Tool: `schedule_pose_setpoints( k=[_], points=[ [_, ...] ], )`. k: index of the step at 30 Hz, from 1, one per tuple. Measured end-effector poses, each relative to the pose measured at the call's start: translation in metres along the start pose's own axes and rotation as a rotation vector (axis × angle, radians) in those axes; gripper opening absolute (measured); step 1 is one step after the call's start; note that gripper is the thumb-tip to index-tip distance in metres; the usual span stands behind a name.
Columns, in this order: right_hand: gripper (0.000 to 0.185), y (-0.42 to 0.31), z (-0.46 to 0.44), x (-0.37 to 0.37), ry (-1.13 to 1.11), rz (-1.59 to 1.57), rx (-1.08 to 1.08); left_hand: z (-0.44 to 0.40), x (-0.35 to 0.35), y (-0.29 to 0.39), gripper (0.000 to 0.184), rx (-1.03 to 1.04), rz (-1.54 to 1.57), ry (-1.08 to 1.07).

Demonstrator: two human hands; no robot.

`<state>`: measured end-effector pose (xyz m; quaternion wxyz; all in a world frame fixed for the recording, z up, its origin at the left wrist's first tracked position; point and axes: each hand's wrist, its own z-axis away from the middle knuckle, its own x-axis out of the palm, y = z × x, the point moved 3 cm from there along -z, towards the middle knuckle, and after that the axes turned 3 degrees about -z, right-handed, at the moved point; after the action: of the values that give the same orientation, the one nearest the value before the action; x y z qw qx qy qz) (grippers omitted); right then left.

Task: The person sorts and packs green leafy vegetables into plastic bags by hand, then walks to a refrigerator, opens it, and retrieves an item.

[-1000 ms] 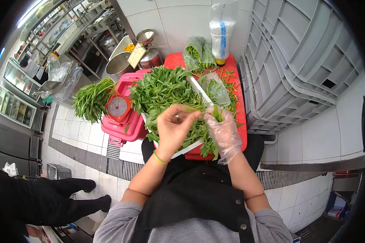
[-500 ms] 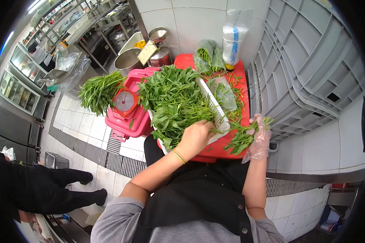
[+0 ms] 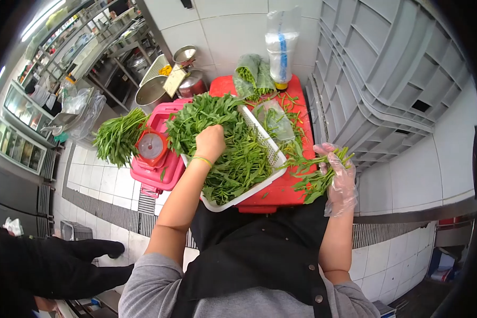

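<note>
My left hand [image 3: 210, 142], bare and with a thin yellow band at the wrist, is closed over the heap of leafy greens [image 3: 244, 172]; what its fingers grip is hidden. The greens fill a white perforated basket [image 3: 273, 151], which rests partly on a red surface [image 3: 297, 183]. To the right of the basket, my right hand [image 3: 342, 180] wears a clear plastic glove and holds a bunch of leafy stems [image 3: 314, 180], its leaves hanging to the left. Loose stem pieces and a clear plastic bag [image 3: 281, 124] lie behind the basket's right edge.
A pink container [image 3: 167, 167] with a red scale [image 3: 151, 146] stands left, beside another bundle of greens [image 3: 119, 135]. Bagged greens [image 3: 253, 77] and a roll of plastic bags [image 3: 281, 55] are behind. Grey crates [image 3: 387, 79] rise right. A person's dark-clothed legs [image 3: 79, 265] show lower left.
Since the earliest frame, my hands have moved apart: the left went back and left over the greens, the right moved right with its bunch. The view has also shifted.
</note>
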<state>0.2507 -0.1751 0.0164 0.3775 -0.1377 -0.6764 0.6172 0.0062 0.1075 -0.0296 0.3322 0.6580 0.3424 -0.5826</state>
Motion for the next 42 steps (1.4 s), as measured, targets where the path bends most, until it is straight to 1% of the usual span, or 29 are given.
schedule_pose_setpoints(
  k=[2,3,5,6,8,10,12,13,14,15,16,18,20,21,24,25,26,27,28,29,30,31,32,34,35,37,38,41,42],
  points=[
    [0.023,-0.002,-0.002,-0.005,-0.168,-0.296,0.003,0.002,-0.005,-0.001,0.014,-0.029,0.078,0.03],
    [0.023,-0.002,-0.005,-0.007,-0.167,-0.293,0.002,0.006,-0.015,0.003,0.014,-0.028,0.081,0.029],
    [0.023,0.001,-0.011,-0.007,-0.197,-0.084,0.021,0.018,-0.046,0.012,0.01,0.061,0.311,0.368],
    [0.022,0.006,-0.015,-0.005,-0.149,0.217,-0.008,0.023,-0.063,0.02,0.013,0.066,0.444,0.416],
    [0.02,0.01,-0.015,0.004,-0.15,0.116,0.036,0.033,-0.087,0.036,0.01,0.165,0.534,0.468],
    [0.021,0.011,-0.015,0.01,-0.156,-0.027,0.094,0.04,-0.087,0.052,0.008,0.365,0.711,0.296],
    [0.022,0.009,-0.015,0.018,-0.146,-0.025,0.114,0.051,-0.072,0.072,0.006,0.565,0.862,0.061],
    [0.022,0.009,-0.015,0.021,-0.13,-0.022,0.133,0.058,-0.065,0.084,0.007,0.594,1.05,-0.162],
    [0.022,0.009,-0.014,0.024,-0.134,-0.021,0.134,0.061,-0.041,0.093,0.008,0.517,1.32,-0.517],
    [0.022,0.008,-0.014,0.027,-0.141,-0.056,0.124,0.064,-0.026,0.104,0.009,0.598,1.421,-0.547],
    [0.023,0.008,-0.013,0.029,-0.146,-0.091,0.113,0.068,-0.015,0.114,0.009,0.57,1.46,-0.64],
    [0.024,0.006,-0.016,0.028,-0.185,-0.241,0.052,0.08,-0.001,0.124,0.01,0.413,1.594,-1.002],
    [0.025,-0.001,-0.019,0.021,-0.18,-0.379,0.019,0.089,0.004,0.138,0.011,0.538,1.785,-0.884],
    [0.025,-0.005,-0.021,0.017,-0.135,-0.414,-0.001,0.09,0.0,0.138,0.01,0.565,1.752,-0.983],
    [0.028,-0.02,-0.025,0.004,-0.027,-0.482,-0.11,0.092,-0.011,0.131,0.009,0.641,1.682,-0.938],
    [0.028,-0.024,-0.028,-0.005,-0.013,-0.462,-0.177,0.09,-0.014,0.124,0.009,0.638,1.648,-0.903],
    [0.036,-0.023,-0.032,-0.016,-0.031,-0.465,-0.204,0.086,-0.015,0.114,0.009,0.551,1.636,-0.874],
    [0.033,-0.028,-0.029,-0.012,0.103,-0.448,-0.196,0.082,-0.015,0.106,0.009,0.463,1.621,-0.845],
    [0.03,-0.032,-0.025,-0.009,0.238,-0.43,-0.187,0.076,-0.018,0.1,0.008,0.389,1.656,-0.721],
    [0.031,-0.024,-0.03,-0.022,0.197,-0.423,-0.19,0.073,-0.019,0.094,0.01,0.273,1.744,-0.65],
    [0.031,-0.026,-0.026,-0.018,0.198,-0.424,-0.187,0.069,-0.014,0.088,0.012,0.169,1.75,-0.572],
    [0.031,-0.03,-0.02,-0.006,0.118,-0.444,-0.165,0.065,-0.008,0.081,0.014,0.068,1.752,-0.492],
    [0.031,-0.031,-0.016,0.006,0.039,-0.462,-0.145,0.061,-0.003,0.072,0.015,0.011,1.631,-0.455],
    [0.032,-0.026,-0.014,0.02,-0.06,-0.484,-0.151,0.054,0.008,0.061,0.013,-0.014,1.577,-0.442],
    [0.032,-0.022,-0.014,0.024,-0.111,-0.482,-0.142,0.052,0.012,0.059,0.011,0.016,1.585,-0.341],
    [0.036,-0.017,-0.014,0.031,-0.198,-0.459,-0.158,0.054,0.004,0.059,0.011,-0.066,1.837,-0.324],
    [0.037,-0.015,-0.014,0.033,-0.212,-0.423,-0.149,0.056,0.001,0.057,0.009,-0.171,1.909,-0.361],
    [0.024,-0.011,-0.012,0.045,-0.261,-0.107,-0.192,0.06,-0.015,0.058,0.007,-0.203,1.999,-0.329],
    [0.018,-0.003,-0.01,0.051,-0.219,-0.125,-0.107,0.061,-0.017,0.059,0.007,-0.202,1.999,-0.334]
  ],
)
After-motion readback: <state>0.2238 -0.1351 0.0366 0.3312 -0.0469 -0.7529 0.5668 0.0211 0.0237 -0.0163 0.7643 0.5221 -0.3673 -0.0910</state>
